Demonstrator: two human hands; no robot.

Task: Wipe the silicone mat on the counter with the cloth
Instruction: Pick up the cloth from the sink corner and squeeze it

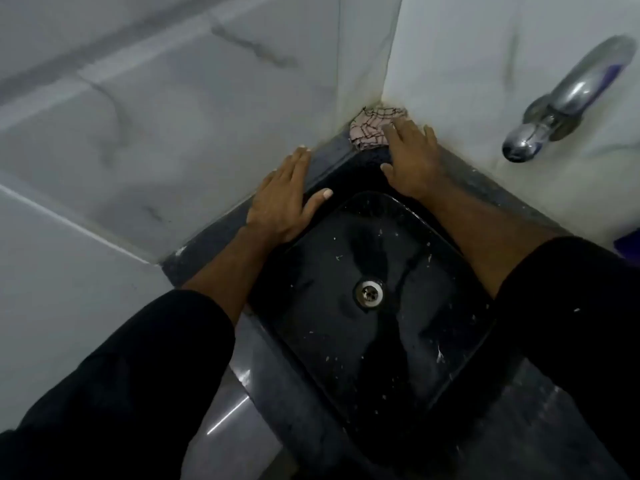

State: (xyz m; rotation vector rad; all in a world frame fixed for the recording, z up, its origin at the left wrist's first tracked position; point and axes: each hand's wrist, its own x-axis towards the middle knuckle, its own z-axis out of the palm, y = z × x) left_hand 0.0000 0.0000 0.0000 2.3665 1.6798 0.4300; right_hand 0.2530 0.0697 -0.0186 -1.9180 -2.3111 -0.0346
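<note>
Crumpled checked cloth [372, 129] in the wall corner under flat right hand [414, 157]; left hand [284, 199] flat, fingers straight.

Cloth [372, 128] behind sink [460, 327], corner.

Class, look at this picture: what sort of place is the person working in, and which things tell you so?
Probably a washing corner of a kitchen or bathroom: a black sink with a drain, a metal tap on tiled walls.
</note>
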